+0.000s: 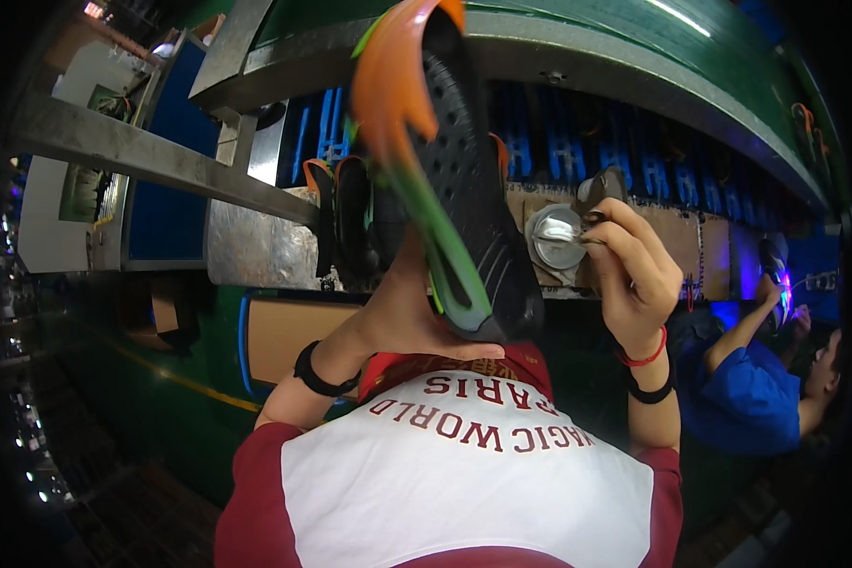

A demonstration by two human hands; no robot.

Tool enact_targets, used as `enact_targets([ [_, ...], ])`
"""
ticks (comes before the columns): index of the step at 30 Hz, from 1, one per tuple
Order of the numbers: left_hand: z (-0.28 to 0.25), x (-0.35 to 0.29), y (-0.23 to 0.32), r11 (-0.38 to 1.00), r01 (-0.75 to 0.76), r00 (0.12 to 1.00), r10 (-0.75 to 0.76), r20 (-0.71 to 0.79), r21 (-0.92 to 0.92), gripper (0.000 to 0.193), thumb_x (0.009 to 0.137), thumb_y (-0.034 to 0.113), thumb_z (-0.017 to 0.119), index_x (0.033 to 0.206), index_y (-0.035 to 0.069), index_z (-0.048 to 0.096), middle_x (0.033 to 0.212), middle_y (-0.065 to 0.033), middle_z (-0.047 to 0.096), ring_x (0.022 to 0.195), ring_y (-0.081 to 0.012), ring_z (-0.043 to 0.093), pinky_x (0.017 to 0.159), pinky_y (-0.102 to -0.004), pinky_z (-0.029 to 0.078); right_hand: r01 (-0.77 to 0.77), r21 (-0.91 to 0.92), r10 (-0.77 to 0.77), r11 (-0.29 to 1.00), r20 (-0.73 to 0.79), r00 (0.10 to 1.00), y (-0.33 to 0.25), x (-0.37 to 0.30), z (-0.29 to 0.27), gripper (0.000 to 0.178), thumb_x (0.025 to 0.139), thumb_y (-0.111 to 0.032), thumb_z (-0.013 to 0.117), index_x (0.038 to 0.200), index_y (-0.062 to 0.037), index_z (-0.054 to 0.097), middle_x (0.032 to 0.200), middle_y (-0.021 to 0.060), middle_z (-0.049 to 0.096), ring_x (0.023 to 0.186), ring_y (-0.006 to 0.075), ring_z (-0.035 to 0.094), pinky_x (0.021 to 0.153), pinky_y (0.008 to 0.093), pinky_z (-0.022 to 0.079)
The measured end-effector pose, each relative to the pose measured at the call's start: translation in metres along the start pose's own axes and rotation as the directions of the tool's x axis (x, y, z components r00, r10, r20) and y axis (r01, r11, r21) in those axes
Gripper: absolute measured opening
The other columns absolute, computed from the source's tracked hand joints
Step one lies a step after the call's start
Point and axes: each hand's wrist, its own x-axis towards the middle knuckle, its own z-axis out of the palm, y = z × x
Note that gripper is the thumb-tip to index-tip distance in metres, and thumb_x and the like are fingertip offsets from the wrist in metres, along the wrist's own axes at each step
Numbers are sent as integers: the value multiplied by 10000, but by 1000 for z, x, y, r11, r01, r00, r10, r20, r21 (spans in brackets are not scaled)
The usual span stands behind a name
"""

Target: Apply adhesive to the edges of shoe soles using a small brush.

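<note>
My left hand [402, 308] holds up a shoe sole [464, 161] by its lower end, thumb and fingers wrapped around it. The sole is black and dotted with holes, with a sidewall fading from orange to green. My right hand [639, 275] is pinched at the rim of a small white cup [544, 248]. White material [560, 230] shows inside the cup, close to the fingertips; what the fingers grip is too small to make out. More black soles with orange edges [350, 213] stand on the bench just left of the held one.
A metal-edged green conveyor [615, 71] runs across the far side, above a row of blue racks [563, 151]. A metal bar [161, 156] crosses at left. Cardboard [298, 336] stands below the bench [256, 246]. At right, a person in blue [743, 398] holds a shoe under purple light.
</note>
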Motion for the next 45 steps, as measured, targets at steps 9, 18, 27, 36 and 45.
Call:
enact_targets([
  [9,48,23,-42,655,-490,784,43,-619,-576,193,971,79,509,1129,1,431,1248,-297,494,1154,-440,534,931,-460,485,-229,256,178,939,210,961,-20,-11,2,130,770,76,661,892,40,635,911,142,652,680,202,628,595,259,488],
  [18,24,33,-48,612,-586,809,405,-427,-531,283,1033,261,362,1161,20,439,1313,-434,378,1220,-468,472,1008,-499,407,-170,167,126,971,243,962,-20,-14,6,161,762,76,668,910,32,625,928,136,653,693,252,660,594,281,521],
  [27,21,31,-36,676,-489,871,340,-356,-551,278,1027,280,384,1203,74,442,1384,-355,355,1292,-403,419,1052,-434,362,-221,242,152,945,274,950,-20,-12,5,145,762,84,665,896,34,637,935,141,660,691,234,655,607,272,514],
  [36,12,22,-33,773,-408,909,293,-296,-486,257,1030,258,379,1210,78,420,1385,-344,363,1296,-406,413,1077,-456,320,-281,299,183,912,315,931,-24,-13,6,135,765,90,653,891,43,642,930,144,673,671,205,652,600,257,508],
  [45,19,40,-53,737,-507,857,376,-353,-446,228,988,83,468,1210,73,413,1400,-305,372,1269,-357,454,1033,-383,386,-364,381,237,850,341,910,-12,-10,4,114,783,78,646,897,65,648,934,157,681,727,185,658,643,254,508],
])
